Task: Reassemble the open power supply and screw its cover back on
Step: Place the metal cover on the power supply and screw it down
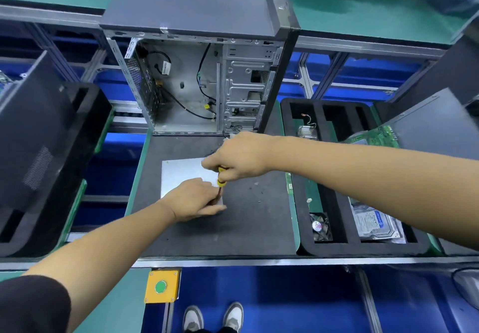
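Going L to R: the power supply (pixel 178 177) sits as a flat grey metal box on the dark mat (pixel 246 223), w/ its cover already laid on top, approx centre of the bench and at 6 o'clock from the open PC case (pixel 197 83). Likely stiff sheet steel, fairly heavy for its size, smooth and a bit slippery on top, edges prob sharp; best held by pressing down on the lid or gripping the side walls, not the thin lip. The left hand (pixel 193 199) rests on the box's near-right corner, fingers curled and pinching around the screwdriver (pixel 220 184) shaft near the tip, apparently guiding it; whether a screw sits under the tip I can't tell, it's hidden. The right hand (pixel 238 159), at 1 o'clock from the left, grips the yellow/black handle from above, fingers wrapped round it, tool approx upright over that corner. So the box is directly under both hands, touching the left one. Small dark specks at 3 o'clock on the mat may be loose screws; too small to say.
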A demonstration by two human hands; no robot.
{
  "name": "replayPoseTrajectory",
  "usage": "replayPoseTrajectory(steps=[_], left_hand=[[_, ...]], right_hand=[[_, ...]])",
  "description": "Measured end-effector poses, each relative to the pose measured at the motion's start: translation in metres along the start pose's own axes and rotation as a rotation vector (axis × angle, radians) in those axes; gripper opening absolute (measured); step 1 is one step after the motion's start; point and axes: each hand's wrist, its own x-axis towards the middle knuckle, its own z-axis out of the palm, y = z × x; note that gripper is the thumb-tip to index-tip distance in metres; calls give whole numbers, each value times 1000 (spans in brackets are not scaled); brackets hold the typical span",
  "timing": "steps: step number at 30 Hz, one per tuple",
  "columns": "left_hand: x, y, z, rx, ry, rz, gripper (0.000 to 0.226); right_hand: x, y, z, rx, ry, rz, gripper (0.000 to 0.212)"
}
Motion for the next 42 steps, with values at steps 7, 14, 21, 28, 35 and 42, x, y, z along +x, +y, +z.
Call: replayPoseTrajectory(steps=[7,14,21,28,35,42], left_hand=[[29,37,-8,90,-24,-96,29],[111,101,22,-56,-288,-460,42],[118,101,42,-323,-225,-641,22],[108,105,33,-458,-195,-593,11],[59,96,-15,-672,72,-446,5],[12,80,-40,-731,264,-596,6]], right_hand=[[-71,36,22,68,105,311,18],[-122,54,84,200,60,589,14],[-141,54,107,296,100,670,20],[-143,55,103,342,186,670,14],[-126,48,58,420,297,602,13],[-79,20,9,346,302,451,17]])
